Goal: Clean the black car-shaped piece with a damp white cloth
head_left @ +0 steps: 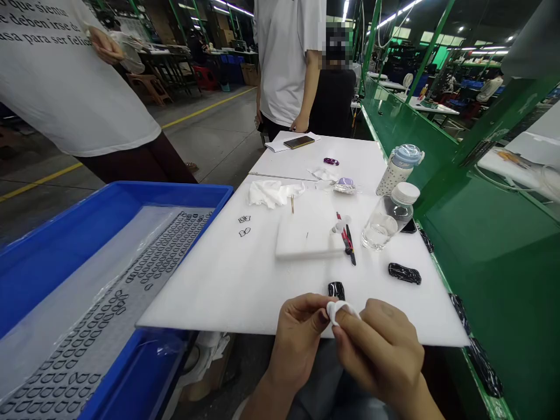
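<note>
My left hand (300, 332) is closed in a pinch at the table's near edge; what sits between its fingertips is hidden or too small to name. My right hand (385, 344) presses a folded white cloth (340, 311) against the left fingertips, the cloth wrapped over its index finger. Just beyond the fingers shows a glossy black car-shaped piece (336, 290); whether a hand touches it I cannot tell. A similar black car-shaped piece (405, 273) lies to the right. Small black D-shaped frames (244, 231) lie on the table's left side.
A blue tray (79, 204) at left holds rows of black frames. On the table are a white block (301, 245), tweezers (352, 245), a crumpled cloth (272, 193), a water bottle (382, 224), a tumbler (399, 169) and a phone (299, 142). People stand beyond.
</note>
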Tool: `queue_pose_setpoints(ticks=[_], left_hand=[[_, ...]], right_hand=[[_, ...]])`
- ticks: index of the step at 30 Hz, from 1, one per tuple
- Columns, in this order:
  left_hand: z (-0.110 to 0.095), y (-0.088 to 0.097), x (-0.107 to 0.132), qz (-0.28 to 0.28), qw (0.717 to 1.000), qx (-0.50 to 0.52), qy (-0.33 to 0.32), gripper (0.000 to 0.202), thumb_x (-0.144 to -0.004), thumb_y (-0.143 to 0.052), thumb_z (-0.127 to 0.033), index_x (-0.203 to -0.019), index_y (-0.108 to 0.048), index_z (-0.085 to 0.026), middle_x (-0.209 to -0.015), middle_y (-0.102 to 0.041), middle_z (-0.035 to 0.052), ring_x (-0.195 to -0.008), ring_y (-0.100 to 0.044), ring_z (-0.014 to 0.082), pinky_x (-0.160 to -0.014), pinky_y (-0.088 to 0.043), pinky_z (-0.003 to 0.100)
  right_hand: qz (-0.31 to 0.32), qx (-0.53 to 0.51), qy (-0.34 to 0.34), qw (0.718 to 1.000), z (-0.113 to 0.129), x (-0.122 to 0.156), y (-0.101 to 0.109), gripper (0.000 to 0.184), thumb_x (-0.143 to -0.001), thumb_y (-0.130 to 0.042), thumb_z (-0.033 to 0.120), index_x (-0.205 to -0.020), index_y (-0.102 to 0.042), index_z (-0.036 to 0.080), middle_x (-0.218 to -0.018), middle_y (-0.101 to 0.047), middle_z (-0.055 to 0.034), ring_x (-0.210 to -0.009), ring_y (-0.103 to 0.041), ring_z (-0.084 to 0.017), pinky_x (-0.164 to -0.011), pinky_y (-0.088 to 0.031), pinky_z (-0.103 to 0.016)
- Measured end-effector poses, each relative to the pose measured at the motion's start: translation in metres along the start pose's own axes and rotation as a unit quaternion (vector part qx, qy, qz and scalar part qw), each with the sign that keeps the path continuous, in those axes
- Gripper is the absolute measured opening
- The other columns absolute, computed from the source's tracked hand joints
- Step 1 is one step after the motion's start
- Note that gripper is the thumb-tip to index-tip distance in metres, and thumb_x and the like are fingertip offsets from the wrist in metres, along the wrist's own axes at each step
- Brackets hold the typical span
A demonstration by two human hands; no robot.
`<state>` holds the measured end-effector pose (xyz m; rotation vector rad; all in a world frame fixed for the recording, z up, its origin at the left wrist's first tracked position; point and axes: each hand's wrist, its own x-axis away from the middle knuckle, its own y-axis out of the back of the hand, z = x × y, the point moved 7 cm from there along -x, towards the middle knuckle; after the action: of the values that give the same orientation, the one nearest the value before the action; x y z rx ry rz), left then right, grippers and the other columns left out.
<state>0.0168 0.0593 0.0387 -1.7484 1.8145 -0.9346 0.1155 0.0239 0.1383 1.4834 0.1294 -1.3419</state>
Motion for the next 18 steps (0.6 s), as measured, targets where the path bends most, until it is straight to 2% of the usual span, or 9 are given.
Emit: queue_pose_setpoints(ticks=[3,5,8,10,12,14,16,18], left_hand=[[-0.001,0.002,0.000,-0.015,1.000,-0.018,-0.012,0.020,-0.058,-0.090,-0.032,-0.069,-0.078,-0.021,-0.066,-0.074,0.0025,-0.058,-0.065,0.0077,-0.060,-0.053,0.013],[-0.001,0.001,0.001,-0.006,1.000,-0.016,-0.014,0.020,-0.057,-0.090,-0.031,-0.069,-0.078,-0.021,-0.067,-0.075,0.0030,-0.059,-0.066,0.0083,-0.061,-0.054,0.013],[-0.002,-0.005,0.001,0.017,1.000,0.000,-0.009,0.018,-0.059,-0.089,-0.032,-0.070,-0.078,-0.021,-0.066,-0.075,0.0030,-0.060,-0.067,0.0086,-0.063,-0.055,0.014],[-0.003,-0.008,0.001,0.026,1.000,0.008,-0.004,0.018,-0.060,-0.089,-0.032,-0.071,-0.078,-0.021,-0.066,-0.075,0.0030,-0.060,-0.066,0.0082,-0.062,-0.055,0.014],[-0.005,-0.010,0.001,0.029,1.000,0.013,-0.001,0.018,-0.060,-0.089,-0.032,-0.071,-0.078,-0.021,-0.066,-0.075,0.0030,-0.060,-0.066,0.0081,-0.062,-0.055,0.014],[-0.006,-0.011,0.001,0.029,1.000,0.013,-0.004,0.018,-0.060,-0.089,-0.032,-0.071,-0.078,-0.022,-0.066,-0.074,0.0029,-0.060,-0.066,0.0083,-0.062,-0.055,0.014],[-0.006,-0.011,0.002,0.028,1.000,0.001,-0.010,0.018,-0.060,-0.089,-0.033,-0.070,-0.078,-0.022,-0.066,-0.074,0.0029,-0.060,-0.065,0.0086,-0.062,-0.055,0.015],[-0.007,-0.008,0.001,0.023,0.999,-0.026,-0.023,0.019,-0.062,-0.088,-0.036,-0.070,-0.078,-0.022,-0.066,-0.074,0.0033,-0.060,-0.065,0.0095,-0.062,-0.056,0.017]], right_hand=[[0.028,0.019,0.019,0.999,0.004,-0.002,0.002,0.017,-0.086,-0.057,0.012,-0.102,-0.063,0.013,-0.057,-0.050,0.0007,-0.052,-0.043,-0.013,-0.047,-0.035,-0.027],[0.043,0.008,0.005,0.999,0.000,0.001,0.009,0.018,-0.086,-0.058,0.012,-0.103,-0.063,0.015,-0.058,-0.049,0.0014,-0.052,-0.044,-0.013,-0.047,-0.035,-0.027],[0.026,-0.061,-0.072,0.995,-0.018,0.011,0.025,0.022,-0.085,-0.059,0.010,-0.105,-0.066,0.018,-0.063,-0.050,0.0011,-0.053,-0.045,-0.011,-0.048,-0.033,-0.026],[-0.027,-0.125,-0.153,0.980,-0.038,0.022,0.035,0.022,-0.085,-0.059,0.010,-0.101,-0.069,0.021,-0.074,-0.056,-0.0026,-0.062,-0.052,-0.014,-0.053,-0.037,-0.027],[-0.112,-0.167,-0.237,0.950,-0.061,0.038,0.042,0.015,-0.085,-0.060,0.013,-0.090,-0.071,0.022,-0.089,-0.062,-0.0065,-0.081,-0.058,-0.020,-0.064,-0.044,-0.032],[-0.214,-0.197,-0.318,0.902,-0.085,0.056,0.045,0.014,-0.085,-0.058,0.020,-0.074,-0.066,0.020,-0.097,-0.064,-0.0083,-0.094,-0.059,-0.025,-0.074,-0.047,-0.037],[-0.299,-0.226,-0.390,0.841,-0.106,0.073,0.044,0.022,-0.087,-0.050,0.027,-0.068,-0.057,0.020,-0.098,-0.065,-0.0097,-0.095,-0.060,-0.026,-0.076,-0.049,-0.039],[-0.354,-0.240,-0.433,0.794,-0.119,0.081,0.045,0.024,-0.090,-0.043,0.033,-0.070,-0.049,0.021,-0.088,-0.063,-0.0087,-0.086,-0.061,-0.024,-0.071,-0.051,-0.038]])
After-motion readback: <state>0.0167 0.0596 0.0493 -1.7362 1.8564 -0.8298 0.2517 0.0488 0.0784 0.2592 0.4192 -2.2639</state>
